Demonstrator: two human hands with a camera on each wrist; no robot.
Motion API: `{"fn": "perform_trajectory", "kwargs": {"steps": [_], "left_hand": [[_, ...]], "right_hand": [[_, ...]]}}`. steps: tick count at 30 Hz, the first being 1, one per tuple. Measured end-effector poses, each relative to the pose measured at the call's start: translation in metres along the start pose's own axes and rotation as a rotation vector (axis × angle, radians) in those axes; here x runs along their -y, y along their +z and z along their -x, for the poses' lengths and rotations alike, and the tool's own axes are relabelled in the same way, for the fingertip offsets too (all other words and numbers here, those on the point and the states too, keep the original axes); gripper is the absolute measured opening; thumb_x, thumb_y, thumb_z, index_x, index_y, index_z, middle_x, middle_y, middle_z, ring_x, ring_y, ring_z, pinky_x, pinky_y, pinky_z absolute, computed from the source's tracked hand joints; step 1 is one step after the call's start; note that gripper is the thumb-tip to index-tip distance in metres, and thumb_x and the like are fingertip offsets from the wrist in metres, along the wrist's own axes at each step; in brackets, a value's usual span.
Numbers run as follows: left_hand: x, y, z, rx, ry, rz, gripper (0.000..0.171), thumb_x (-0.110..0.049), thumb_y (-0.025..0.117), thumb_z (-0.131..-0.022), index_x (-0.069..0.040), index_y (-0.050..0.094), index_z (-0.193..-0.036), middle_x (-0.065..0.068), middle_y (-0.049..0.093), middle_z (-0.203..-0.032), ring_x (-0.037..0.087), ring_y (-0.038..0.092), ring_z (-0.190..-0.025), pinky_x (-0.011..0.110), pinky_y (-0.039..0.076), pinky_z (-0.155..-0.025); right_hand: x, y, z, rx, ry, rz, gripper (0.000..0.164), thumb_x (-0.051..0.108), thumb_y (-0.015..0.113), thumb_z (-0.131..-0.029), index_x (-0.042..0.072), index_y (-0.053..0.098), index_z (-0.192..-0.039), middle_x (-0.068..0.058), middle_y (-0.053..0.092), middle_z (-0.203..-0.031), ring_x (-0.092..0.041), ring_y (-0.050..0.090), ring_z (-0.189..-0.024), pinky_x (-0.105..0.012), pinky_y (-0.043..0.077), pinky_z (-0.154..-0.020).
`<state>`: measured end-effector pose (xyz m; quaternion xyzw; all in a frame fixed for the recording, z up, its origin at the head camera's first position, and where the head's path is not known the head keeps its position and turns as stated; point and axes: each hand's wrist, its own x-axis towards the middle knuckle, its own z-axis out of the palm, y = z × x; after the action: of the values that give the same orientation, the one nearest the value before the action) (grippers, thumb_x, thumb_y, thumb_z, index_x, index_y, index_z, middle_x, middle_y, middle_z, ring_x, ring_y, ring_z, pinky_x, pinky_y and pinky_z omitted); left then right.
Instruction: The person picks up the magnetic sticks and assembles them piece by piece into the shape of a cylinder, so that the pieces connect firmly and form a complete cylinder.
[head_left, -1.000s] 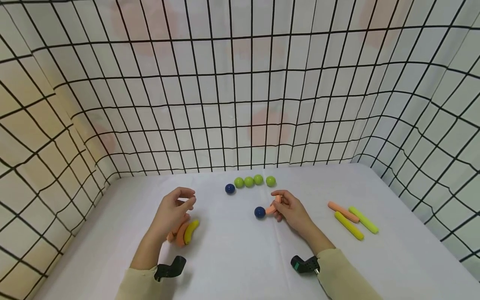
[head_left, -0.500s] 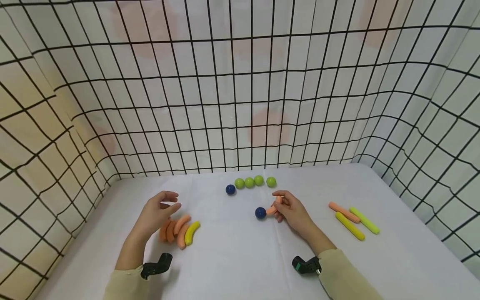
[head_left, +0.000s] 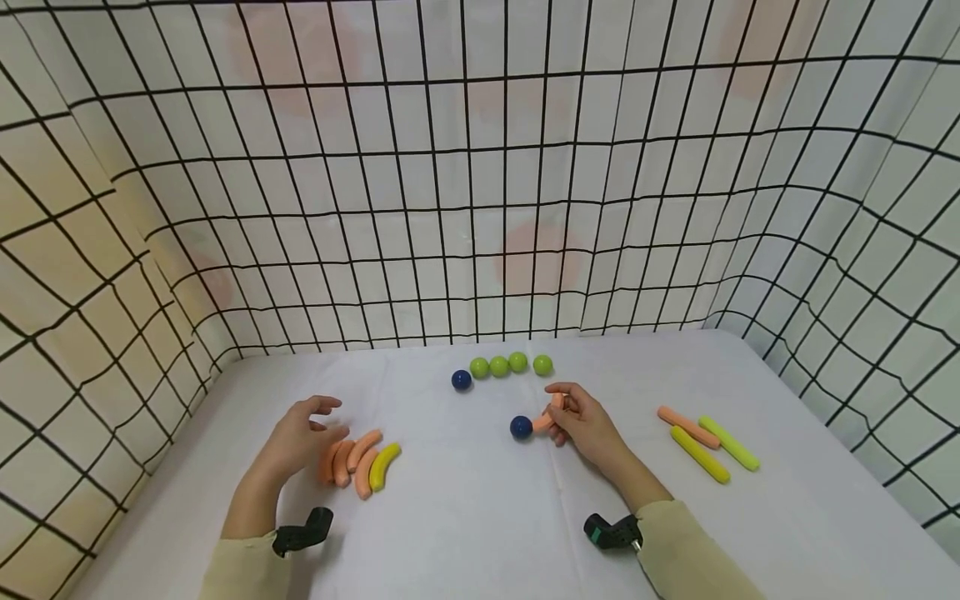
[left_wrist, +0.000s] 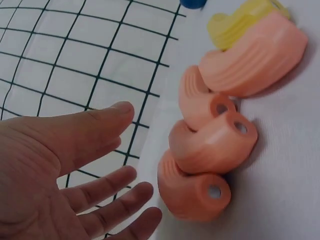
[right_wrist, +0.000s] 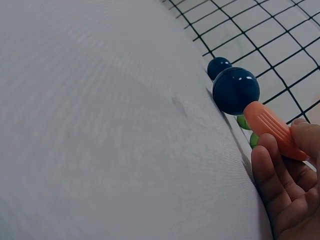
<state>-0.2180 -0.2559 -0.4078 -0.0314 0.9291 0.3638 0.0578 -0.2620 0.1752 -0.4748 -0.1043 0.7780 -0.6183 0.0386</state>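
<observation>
My right hand pinches a curved orange plastic piece between thumb and fingers. At the far end of that piece sits a dark blue ball, touching it. My left hand is held with loosely bent fingers and nothing in them, just left of several curved orange pieces. In the left wrist view these ridged pieces have holes in their ends and lie against one another. Beside them rests a curved yellow piece.
A second dark blue ball and several green balls form a row at the back. On the right lie straight orange, yellow and lime sticks. A black wire grid encloses the white table.
My left hand has moved left, away from the curved pieces, which are more exposed now. The right hand has stayed in place with the orange piece and blue ball.
</observation>
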Motion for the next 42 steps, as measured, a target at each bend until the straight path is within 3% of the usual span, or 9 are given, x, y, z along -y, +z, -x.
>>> {"fn": "perform_trajectory", "kwargs": {"steps": [6,18,27,42], "left_hand": [[0.013,-0.002,-0.003,0.038,-0.015,0.026,0.055,-0.022,0.070,-0.092,-0.004,0.049,-0.140,0.026,0.052,-0.139,0.042,0.055,-0.121,0.046,0.055,-0.089],[0.030,-0.002,-0.003,0.094,-0.030,0.086,0.048,-0.016,0.073,-0.089,-0.004,0.059,-0.132,0.020,0.060,-0.127,0.027,0.058,-0.106,0.029,0.052,-0.077],[0.034,-0.001,-0.006,0.080,-0.062,0.100,0.043,-0.018,0.075,-0.088,-0.002,0.064,-0.126,0.015,0.064,-0.115,0.023,0.055,-0.096,0.029,0.049,-0.072],[0.037,0.004,-0.010,0.035,-0.091,0.009,0.037,-0.030,0.072,-0.092,-0.003,0.070,-0.117,0.010,0.067,-0.104,0.024,0.054,-0.094,0.035,0.045,-0.082]], "right_hand": [[0.000,-0.001,0.000,-0.005,0.001,0.007,0.039,0.012,0.057,-0.102,0.007,0.047,-0.139,-0.013,0.065,-0.097,-0.013,0.062,-0.069,-0.025,0.055,-0.060],[0.001,0.000,0.001,0.010,0.001,0.003,0.039,0.013,0.056,-0.102,0.006,0.046,-0.140,-0.013,0.064,-0.097,-0.012,0.062,-0.070,-0.025,0.055,-0.061],[0.003,-0.001,0.001,-0.003,0.007,0.003,0.038,0.013,0.057,-0.101,0.007,0.048,-0.138,-0.013,0.063,-0.095,-0.013,0.061,-0.069,-0.026,0.055,-0.061],[0.005,0.002,0.003,-0.006,0.011,-0.002,0.039,0.011,0.056,-0.102,0.007,0.047,-0.139,-0.013,0.063,-0.096,-0.013,0.060,-0.069,-0.025,0.055,-0.060]]}}
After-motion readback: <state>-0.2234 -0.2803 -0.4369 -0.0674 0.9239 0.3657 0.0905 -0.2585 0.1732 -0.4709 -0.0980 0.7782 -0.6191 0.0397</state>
